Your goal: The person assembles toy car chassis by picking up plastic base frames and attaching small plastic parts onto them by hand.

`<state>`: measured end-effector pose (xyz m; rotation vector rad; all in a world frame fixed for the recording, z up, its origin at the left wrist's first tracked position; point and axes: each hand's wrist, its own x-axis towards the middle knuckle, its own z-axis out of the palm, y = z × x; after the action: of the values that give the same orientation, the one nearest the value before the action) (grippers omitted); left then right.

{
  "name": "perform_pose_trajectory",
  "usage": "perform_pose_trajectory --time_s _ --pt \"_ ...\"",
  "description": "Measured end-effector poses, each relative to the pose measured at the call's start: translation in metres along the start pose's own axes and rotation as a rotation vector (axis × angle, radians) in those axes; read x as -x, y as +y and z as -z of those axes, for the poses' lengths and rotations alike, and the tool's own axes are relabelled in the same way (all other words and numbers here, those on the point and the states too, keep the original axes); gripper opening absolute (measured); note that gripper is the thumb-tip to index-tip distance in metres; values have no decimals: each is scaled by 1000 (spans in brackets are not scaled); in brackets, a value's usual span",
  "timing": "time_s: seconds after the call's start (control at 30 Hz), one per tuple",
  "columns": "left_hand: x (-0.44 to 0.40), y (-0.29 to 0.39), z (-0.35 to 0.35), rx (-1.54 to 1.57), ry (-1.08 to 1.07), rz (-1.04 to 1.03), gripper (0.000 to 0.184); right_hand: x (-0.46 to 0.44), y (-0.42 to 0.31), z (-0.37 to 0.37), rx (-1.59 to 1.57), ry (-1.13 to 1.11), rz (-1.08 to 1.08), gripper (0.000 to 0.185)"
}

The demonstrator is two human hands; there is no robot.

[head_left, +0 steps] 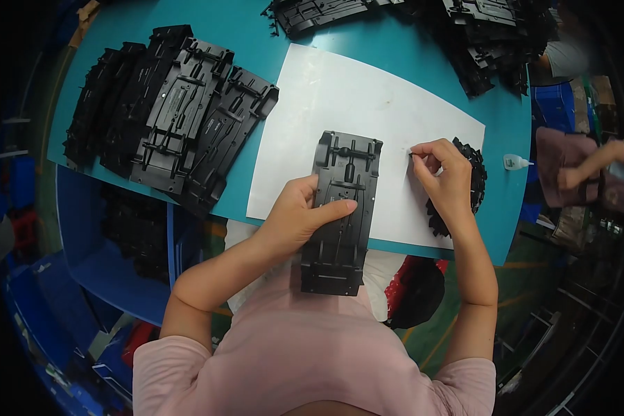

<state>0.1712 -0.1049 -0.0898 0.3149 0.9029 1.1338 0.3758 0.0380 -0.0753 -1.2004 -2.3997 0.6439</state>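
Note:
My left hand (295, 211) grips a black plastic toy car chassis (347, 229) by its left side, thumb across its face. The long plate has moulded axle and shaft shapes, and its lower end reaches past the table edge toward my body. To its right, my right hand (447, 173) pinches a small dark piece (412, 154) between thumb and fingertips, above a white sheet (353, 90). What kind of piece it is, I cannot make out. Beside and partly behind that hand lies a dark clump of small black parts (477, 177).
A row of similar chassis (180, 104) leans together at the left of the teal table (256, 52). More chassis (492, 41) are heaped at the back right. A small white bottle (514, 162) lies near the right edge. Another person's arm (600, 163) shows beyond it.

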Motion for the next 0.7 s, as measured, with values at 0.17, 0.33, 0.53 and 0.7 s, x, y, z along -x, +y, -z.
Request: perform_pose_trajectory --time_s 0.17,0.33,0.53,0.7 --pt "0 -1 2 -2 -16 20 27 0 1 1 20 -1 15 11" --pt "0 1 0 8 -9 4 20 1 1 2 16 -2 0 10" --pt "0 1 -2 9 -11 0 20 1 2 1 2 0 -22 9" --pt "0 0 -2 -11 -2 -8 20 2 2 0 -14 7 -37 8"
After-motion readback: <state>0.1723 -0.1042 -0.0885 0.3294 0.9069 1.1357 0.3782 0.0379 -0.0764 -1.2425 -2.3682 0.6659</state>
